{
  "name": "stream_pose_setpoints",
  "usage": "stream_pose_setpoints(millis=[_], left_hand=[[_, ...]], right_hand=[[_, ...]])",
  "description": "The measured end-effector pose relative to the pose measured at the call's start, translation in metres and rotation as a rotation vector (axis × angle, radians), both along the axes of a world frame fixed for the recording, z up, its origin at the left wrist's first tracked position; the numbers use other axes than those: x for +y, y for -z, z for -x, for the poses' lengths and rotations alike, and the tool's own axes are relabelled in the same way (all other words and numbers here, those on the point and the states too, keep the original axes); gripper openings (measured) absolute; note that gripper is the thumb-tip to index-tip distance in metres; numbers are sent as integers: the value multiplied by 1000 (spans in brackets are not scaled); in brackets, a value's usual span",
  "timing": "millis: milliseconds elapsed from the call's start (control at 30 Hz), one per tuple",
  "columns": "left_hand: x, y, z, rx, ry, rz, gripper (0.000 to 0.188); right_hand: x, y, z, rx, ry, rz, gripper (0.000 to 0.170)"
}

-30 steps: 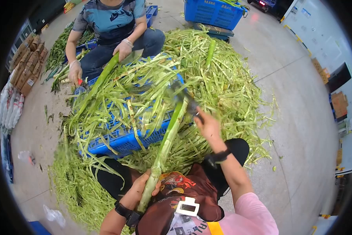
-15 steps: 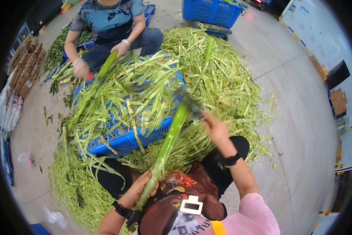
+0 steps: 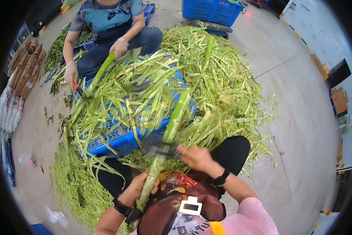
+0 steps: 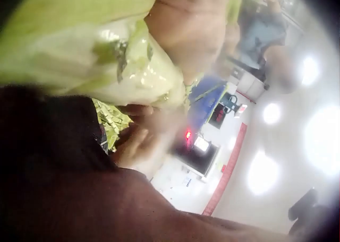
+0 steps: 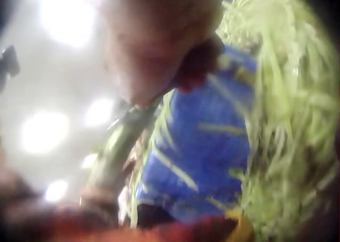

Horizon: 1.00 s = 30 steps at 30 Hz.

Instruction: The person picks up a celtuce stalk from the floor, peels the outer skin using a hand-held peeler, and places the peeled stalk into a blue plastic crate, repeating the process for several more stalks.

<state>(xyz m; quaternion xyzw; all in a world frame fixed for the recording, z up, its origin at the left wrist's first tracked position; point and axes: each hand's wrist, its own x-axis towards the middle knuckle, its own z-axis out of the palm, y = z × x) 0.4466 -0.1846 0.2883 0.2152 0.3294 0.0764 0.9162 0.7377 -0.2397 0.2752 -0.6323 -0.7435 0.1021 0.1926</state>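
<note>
A long green celtuce stem (image 3: 177, 114) slants up from the person's lap, its far end over the blue crate. The left hand (image 3: 138, 185) grips its lower end, fingers wrapped around it; in the left wrist view the wet, pale peeled surface of the stem (image 4: 143, 67) shows close up. The right hand (image 3: 199, 159) holds the handle of a dark, motion-blurred peeler (image 3: 158, 149), which crosses the stem a little above the left hand. In the right wrist view the right hand (image 5: 159, 40) is blurred, with the stem (image 5: 109, 154) below it.
Green peelings cover the blue crate (image 3: 117, 144) and heap on the floor around it. Opposite, another person with gloved hands (image 3: 119, 47) works on a second stem (image 3: 104, 70) with a red-handled tool (image 3: 77, 90). Another blue crate (image 3: 209, 13) stands behind the heap.
The right hand has drawn the peeler from the stem's far end down toward the left hand. The left hand stays in place. The other person's tool hand has moved up and back down along their stem.
</note>
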Motion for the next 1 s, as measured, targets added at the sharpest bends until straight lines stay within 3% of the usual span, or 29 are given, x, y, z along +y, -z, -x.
stream_pose_setpoints(millis=[67, 133, 167, 200, 300, 400, 433, 500, 600, 667, 733, 800, 900, 1000], left_hand=[[0, -1, 1, -13, 0, 70, 48], [-1, 2, 7, -31, 13, 103, 47], [-2, 9, 9, -47, 28, 102, 47], [-2, 15, 9, -70, 42, 96, 48], [-2, 0, 2, 3, 50, -70, 53], [-9, -12, -2, 24, -41, -7, 56], [-12, -7, 1, 1, -31, 25, 57], [-8, 6, 2, -51, -9, 73, 58], [-8, 4, -1, -38, -65, 111, 53], [-7, 5, 1, -73, -28, 122, 53], [-10, 7, 4, -92, 11, 108, 54], [-11, 12, 7, -106, 47, 54, 54], [-14, -1, 5, 80, 46, -73, 54], [-11, -3, 2, 132, -29, -90, 52]], right_hand=[[-8, 9, 18, 128, -174, -176, 52], [11, 13, -4, -77, -56, -159, 51], [32, -3, -17, -153, 136, 172, 48], [42, 25, -51, 34, 283, -80, 41], [75, 21, -115, 290, 881, -225, 36], [58, -5, -104, 445, 866, -132, 38], [50, 7, -86, 352, 664, -330, 38], [24, -1, -37, 244, 446, -88, 39], [-5, 1, 8, 66, -146, -117, 49], [1, 0, 4, -46, -130, -64, 51], [41, 23, -44, 137, 221, -216, 46], [71, 12, -106, 149, 648, -240, 39], [73, -15, -116, 361, 841, -280, 34], [46, -13, -60, 35, 409, -296, 41]])
